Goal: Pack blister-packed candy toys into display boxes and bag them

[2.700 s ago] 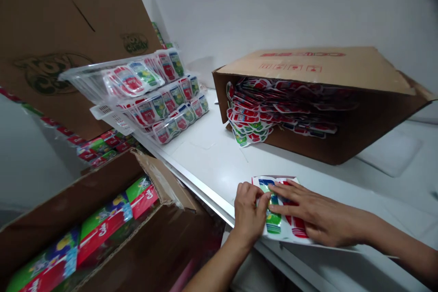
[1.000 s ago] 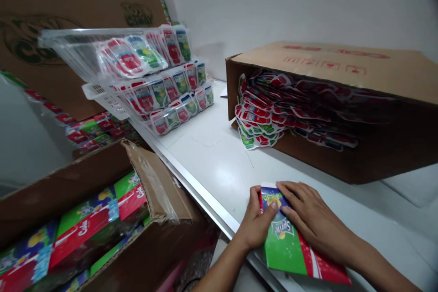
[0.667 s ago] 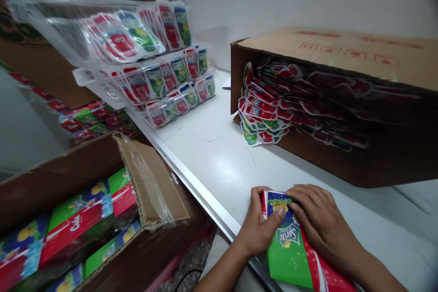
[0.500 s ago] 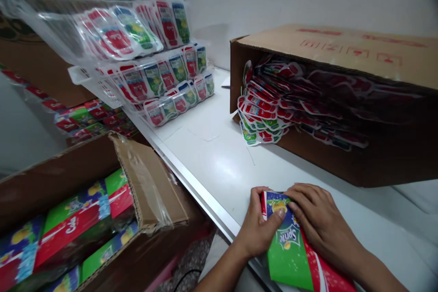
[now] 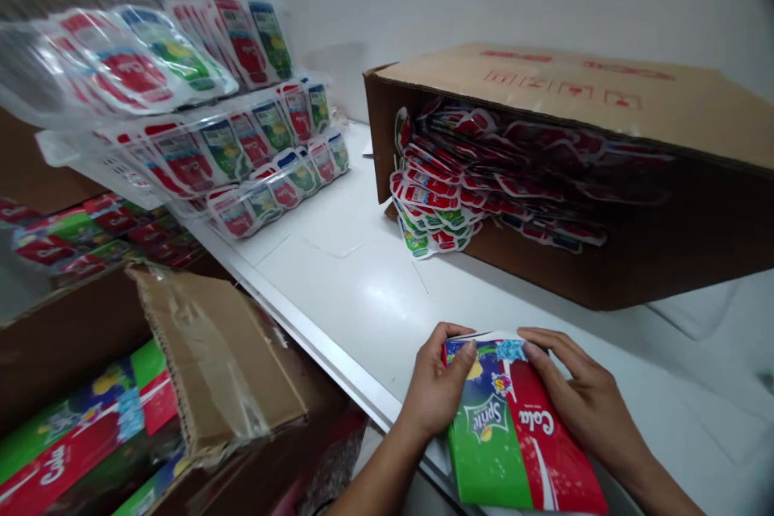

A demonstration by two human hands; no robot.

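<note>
A green, blue and red printed carton (image 5: 513, 427), lettered Sprite and Cola upside down to me, is held at the near edge of the white table. It looks fairly flat, with a narrow gap along its far edge. My left hand (image 5: 439, 387) grips the far left corner, thumb on the printed face and fingers behind. On the far right side my right hand (image 5: 580, 391) holds the carton, its thumb on the red part and its other fingers behind the edge.
An open cardboard box (image 5: 544, 89) lies on its side on the white table (image 5: 363, 298), filled with bottle-shaped sachets (image 5: 432, 193). Clear stacked trays (image 5: 54, 149) of similar sachets stand at the left. Below the table edge, another cardboard box (image 5: 223, 347) contains finished-looking printed cartons (image 5: 90, 427).
My right hand has slid from across the carton's face to its right edge, uncovering the Cola print. The gap at the far edge shows more. The view has shifted right.
</note>
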